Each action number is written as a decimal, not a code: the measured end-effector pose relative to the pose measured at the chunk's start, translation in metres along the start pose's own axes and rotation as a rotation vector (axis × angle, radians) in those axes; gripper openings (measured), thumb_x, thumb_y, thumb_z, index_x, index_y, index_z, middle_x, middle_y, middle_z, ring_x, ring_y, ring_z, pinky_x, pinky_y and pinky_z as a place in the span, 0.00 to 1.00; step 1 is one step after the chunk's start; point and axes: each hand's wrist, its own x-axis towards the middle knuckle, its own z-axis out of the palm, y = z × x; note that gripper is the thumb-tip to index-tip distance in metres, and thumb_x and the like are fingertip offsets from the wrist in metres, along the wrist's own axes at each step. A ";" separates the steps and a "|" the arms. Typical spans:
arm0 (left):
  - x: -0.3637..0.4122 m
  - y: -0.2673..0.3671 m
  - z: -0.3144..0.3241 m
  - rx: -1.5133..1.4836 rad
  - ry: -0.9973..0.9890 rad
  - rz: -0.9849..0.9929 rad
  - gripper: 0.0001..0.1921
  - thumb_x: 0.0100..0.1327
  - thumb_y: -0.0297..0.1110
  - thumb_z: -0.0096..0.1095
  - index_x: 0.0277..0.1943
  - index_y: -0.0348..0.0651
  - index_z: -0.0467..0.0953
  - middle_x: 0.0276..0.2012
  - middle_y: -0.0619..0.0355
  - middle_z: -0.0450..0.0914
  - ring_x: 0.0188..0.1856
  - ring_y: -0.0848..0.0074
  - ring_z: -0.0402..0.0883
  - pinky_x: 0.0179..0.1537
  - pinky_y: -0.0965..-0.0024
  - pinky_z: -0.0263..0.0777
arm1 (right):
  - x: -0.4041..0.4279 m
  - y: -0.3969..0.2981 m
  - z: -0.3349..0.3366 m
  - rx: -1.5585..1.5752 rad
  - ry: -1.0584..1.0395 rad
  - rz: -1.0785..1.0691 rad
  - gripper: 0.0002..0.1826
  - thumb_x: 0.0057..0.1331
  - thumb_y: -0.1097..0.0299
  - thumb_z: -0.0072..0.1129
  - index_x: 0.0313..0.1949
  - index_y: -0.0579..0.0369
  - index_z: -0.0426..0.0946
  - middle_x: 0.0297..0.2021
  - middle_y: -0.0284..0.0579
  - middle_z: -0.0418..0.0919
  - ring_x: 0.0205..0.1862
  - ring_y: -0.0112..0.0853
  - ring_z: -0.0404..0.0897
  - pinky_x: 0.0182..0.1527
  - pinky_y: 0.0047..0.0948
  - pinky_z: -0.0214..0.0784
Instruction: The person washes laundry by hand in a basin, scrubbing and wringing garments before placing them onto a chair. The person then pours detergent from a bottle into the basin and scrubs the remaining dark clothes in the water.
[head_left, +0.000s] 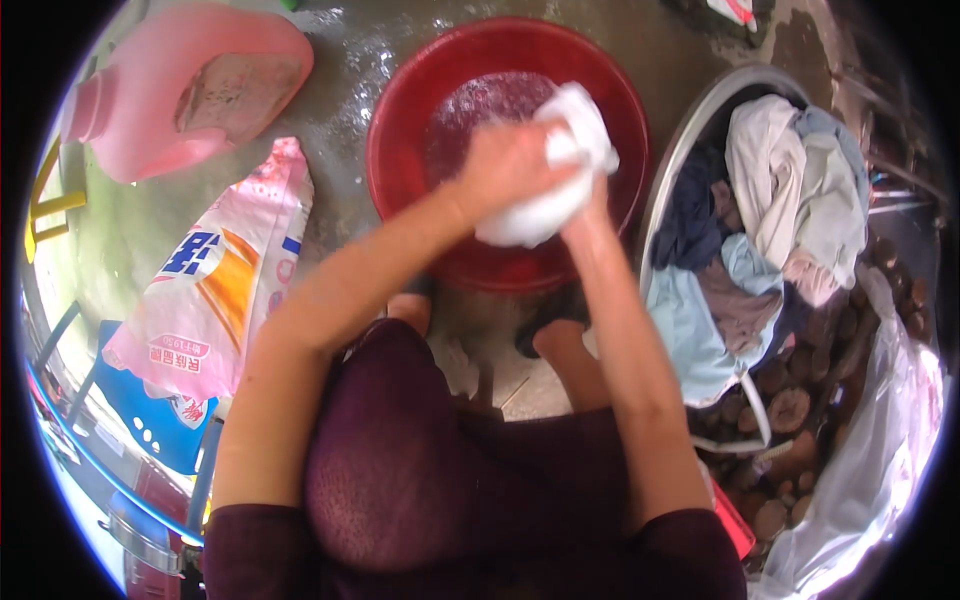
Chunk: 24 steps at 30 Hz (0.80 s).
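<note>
A round red plastic basin (390, 161) stands on the wet floor between my feet, with some sudsy water in its bottom. Over its right half I hold a bunched white cloth (525, 217). My left hand (517, 161) grips the cloth from the left and is blurred. Wrapped round the cloth from the lower right is my right hand (592, 202); its fingers are mostly hidden behind the fabric.
To the right, a metal tub (667, 172) holds a pile of crumpled clothes (765, 180). Cut logs (787, 409) and clear plastic sheeting (870, 465) lie beyond. On the left are a cut pink plastic jug (157, 75), a pink detergent bag (217, 277) and a blue package (142, 405).
</note>
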 end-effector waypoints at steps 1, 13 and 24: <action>0.010 -0.004 -0.018 0.045 -0.017 -0.168 0.22 0.52 0.49 0.69 0.46 0.46 0.78 0.47 0.46 0.79 0.50 0.60 0.79 0.47 0.60 0.75 | -0.009 -0.011 0.033 -0.058 0.152 0.060 0.26 0.74 0.54 0.38 0.61 0.61 0.65 0.56 0.50 0.73 0.56 0.36 0.75 0.57 0.34 0.71; 0.007 -0.093 0.021 0.390 -0.104 0.045 0.19 0.56 0.43 0.62 0.50 0.52 0.80 0.66 0.51 0.65 0.69 0.57 0.60 0.66 0.43 0.49 | -0.017 0.016 0.011 -1.571 -0.163 -0.238 0.43 0.60 0.66 0.59 0.72 0.45 0.47 0.72 0.57 0.46 0.71 0.54 0.52 0.70 0.46 0.47; -0.034 -0.016 0.065 -0.300 -0.057 0.118 0.24 0.50 0.49 0.71 0.47 0.44 0.80 0.41 0.43 0.82 0.45 0.52 0.81 0.50 0.57 0.72 | -0.034 0.009 0.001 0.166 0.255 0.277 0.30 0.70 0.50 0.49 0.64 0.58 0.65 0.57 0.42 0.73 0.60 0.34 0.70 0.62 0.36 0.60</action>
